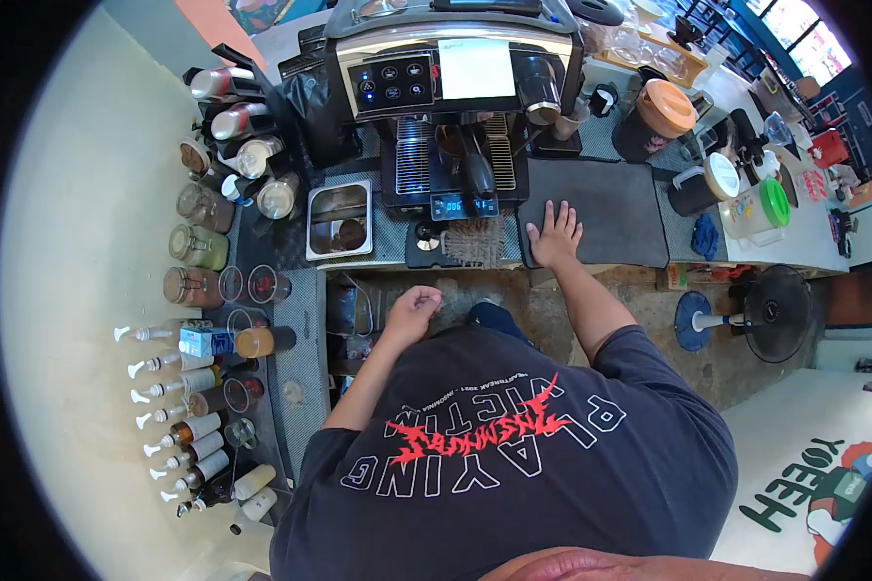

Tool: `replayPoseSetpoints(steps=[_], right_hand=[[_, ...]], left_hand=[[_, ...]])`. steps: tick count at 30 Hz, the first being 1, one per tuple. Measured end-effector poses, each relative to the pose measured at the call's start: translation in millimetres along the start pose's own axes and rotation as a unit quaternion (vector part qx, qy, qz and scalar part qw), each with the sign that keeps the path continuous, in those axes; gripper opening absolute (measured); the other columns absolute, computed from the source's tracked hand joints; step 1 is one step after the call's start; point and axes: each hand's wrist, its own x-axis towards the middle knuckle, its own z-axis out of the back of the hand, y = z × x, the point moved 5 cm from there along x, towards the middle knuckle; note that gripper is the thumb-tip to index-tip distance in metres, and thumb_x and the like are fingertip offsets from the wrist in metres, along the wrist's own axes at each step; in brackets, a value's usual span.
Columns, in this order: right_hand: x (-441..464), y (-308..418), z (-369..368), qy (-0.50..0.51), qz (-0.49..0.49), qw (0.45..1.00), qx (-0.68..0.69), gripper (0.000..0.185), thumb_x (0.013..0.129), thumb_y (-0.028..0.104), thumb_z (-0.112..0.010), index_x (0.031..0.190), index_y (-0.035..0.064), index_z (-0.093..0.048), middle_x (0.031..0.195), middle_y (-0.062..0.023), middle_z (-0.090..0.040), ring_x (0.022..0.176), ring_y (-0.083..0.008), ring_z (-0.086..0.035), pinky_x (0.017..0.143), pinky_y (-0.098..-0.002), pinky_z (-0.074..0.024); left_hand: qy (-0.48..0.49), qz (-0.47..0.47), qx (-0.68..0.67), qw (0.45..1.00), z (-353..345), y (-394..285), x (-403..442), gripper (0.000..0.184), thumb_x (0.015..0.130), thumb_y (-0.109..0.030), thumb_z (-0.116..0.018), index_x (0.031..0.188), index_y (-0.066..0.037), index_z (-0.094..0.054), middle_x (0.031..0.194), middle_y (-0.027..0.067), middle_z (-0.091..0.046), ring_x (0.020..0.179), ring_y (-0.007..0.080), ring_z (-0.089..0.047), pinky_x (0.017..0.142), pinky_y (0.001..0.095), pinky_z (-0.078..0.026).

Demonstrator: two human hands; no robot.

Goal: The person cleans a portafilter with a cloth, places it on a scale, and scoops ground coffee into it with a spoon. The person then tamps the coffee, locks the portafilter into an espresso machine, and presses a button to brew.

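My right hand (556,235) lies flat on the dark mat (601,208) with its fingers spread. My left hand (416,312) hangs in front of the counter's edge, its fingers curled in; nothing shows in them. Between and beyond the hands stands an espresso machine (388,102). A black portafilter handle (479,174) points toward me from it, with a brown cup (448,143) beside the handle over the drip tray. In front, a scale's display (463,206) glows blue. Near the counter's edge sit a round metal-topped tamper (426,235) and a bristly brown brush-like thing (473,242).
Left of the machine is a steel pan (339,242) with dark coffee grounds. Jars (192,286), pump bottles (179,387) and plastic cups (266,284) line the left counter. Lidded pitchers (654,121) stand at right. A fan (778,312) stands on the floor.
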Motion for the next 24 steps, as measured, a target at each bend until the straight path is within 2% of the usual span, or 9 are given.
replayPoseSetpoints(steps=[6, 9, 11, 14, 17, 20, 21, 24], right_hand=[[-1.1, 0.6, 2.7, 0.012, -0.001, 1.000, 0.001, 0.092, 0.110, 0.067, -0.042, 0.181, 0.0182, -0.010, 0.188, -0.0201, 0.001, 0.173, -0.0418, 0.002, 0.136, -0.0632, -0.0006], [-0.3, 0.9, 3.3, 0.017, -0.001, 1.000, 0.003, 0.093, 0.110, 0.069, -0.042, 0.181, 0.0183, -0.009, 0.188, -0.0199, 0.002, 0.173, -0.0417, 0.003, 0.136, -0.0633, 0.0001], [-1.1, 0.1, 2.2, 0.024, -0.001, 1.000, 0.004, 0.095, 0.110, 0.070, -0.040, 0.182, 0.0186, -0.006, 0.188, -0.0195, 0.004, 0.173, -0.0415, 0.004, 0.136, -0.0632, 0.0012], [3.6, -4.8, -6.6, -0.025, 0.011, 0.999, 0.035, 0.095, 0.107, 0.068, -0.051, 0.180, 0.0164, -0.020, 0.188, -0.0198, -0.005, 0.172, -0.0430, -0.002, 0.135, -0.0646, -0.0029], [-6.8, 7.3, 38.2, -0.060, 0.003, 0.997, 0.044, 0.084, 0.100, 0.056, -0.070, 0.167, 0.0121, -0.047, 0.176, -0.0233, -0.037, 0.164, -0.0432, -0.031, 0.131, -0.0632, -0.0225], [46.3, -13.9, 52.6, -0.112, -0.074, 0.950, 0.283, 0.068, 0.091, 0.040, -0.084, 0.147, 0.0074, -0.063, 0.151, -0.0229, -0.062, 0.145, -0.0405, -0.055, 0.120, -0.0562, -0.0413], [73.1, -23.7, 52.7, -0.198, -0.057, 0.924, 0.322, 0.062, 0.088, 0.031, -0.087, 0.140, 0.0050, -0.066, 0.137, -0.0223, -0.069, 0.134, -0.0391, -0.063, 0.115, -0.0507, -0.0484], [134.3, -31.6, 79.4, -0.243, -0.075, 0.861, 0.440, 0.079, 0.082, 0.027, -0.092, 0.150, 0.0042, -0.059, 0.147, -0.0233, -0.064, 0.142, -0.0411, -0.057, 0.120, -0.0477, -0.0458]], left_hand=[[0.010, 0.002, 0.009, 1.000, -2.6, 2.2, 3.8, 0.023, 0.111, -0.020, -0.071, 0.123, -0.001, -0.072, 0.105, 0.0043, -0.077, 0.095, 0.0128, -0.072, 0.090, 0.0297, -0.058], [0.016, -0.002, 0.019, 1.000, -2.6, 1.7, 3.8, 0.022, 0.113, -0.020, -0.068, 0.126, -0.003, -0.072, 0.107, 0.0009, -0.075, 0.095, 0.0104, -0.071, 0.083, 0.0275, -0.057], [0.019, -0.006, 0.022, 1.000, -1.9, 0.8, 3.6, 0.022, 0.113, -0.020, -0.068, 0.126, -0.003, -0.072, 0.107, 0.0011, -0.075, 0.095, 0.0106, -0.071, 0.083, 0.0277, -0.057], [0.015, 0.000, 0.032, 0.999, -0.6, -7.0, 2.5, 0.022, 0.113, -0.020, -0.067, 0.126, -0.003, -0.071, 0.108, 0.0017, -0.075, 0.096, 0.0107, -0.072, 0.083, 0.0277, -0.057], [0.014, -0.004, 0.025, 1.000, -0.3, -14.2, 3.2, 0.021, 0.113, -0.019, -0.067, 0.126, -0.003, -0.071, 0.109, 0.0024, -0.076, 0.096, 0.0108, -0.072, 0.083, 0.0276, -0.058], [-0.008, -0.001, 0.002, 1.000, -5.8, -23.3, 7.3, 0.023, 0.113, -0.017, -0.067, 0.130, -0.002, -0.070, 0.111, 0.0036, -0.076, 0.097, 0.0115, -0.072, 0.083, 0.0280, -0.057], [-0.021, 0.000, -0.017, 1.000, -9.9, -28.4, 8.1, 0.023, 0.113, -0.017, -0.067, 0.131, -0.002, -0.069, 0.111, 0.0036, -0.075, 0.096, 0.0116, -0.072, 0.083, 0.0280, -0.057], [-0.066, -0.008, -0.046, 0.997, -21.9, -44.8, 14.2, 0.024, 0.113, -0.014, -0.067, 0.134, -0.003, -0.067, 0.110, 0.0033, -0.074, 0.095, 0.0118, -0.071, 0.084, 0.0281, -0.057]])
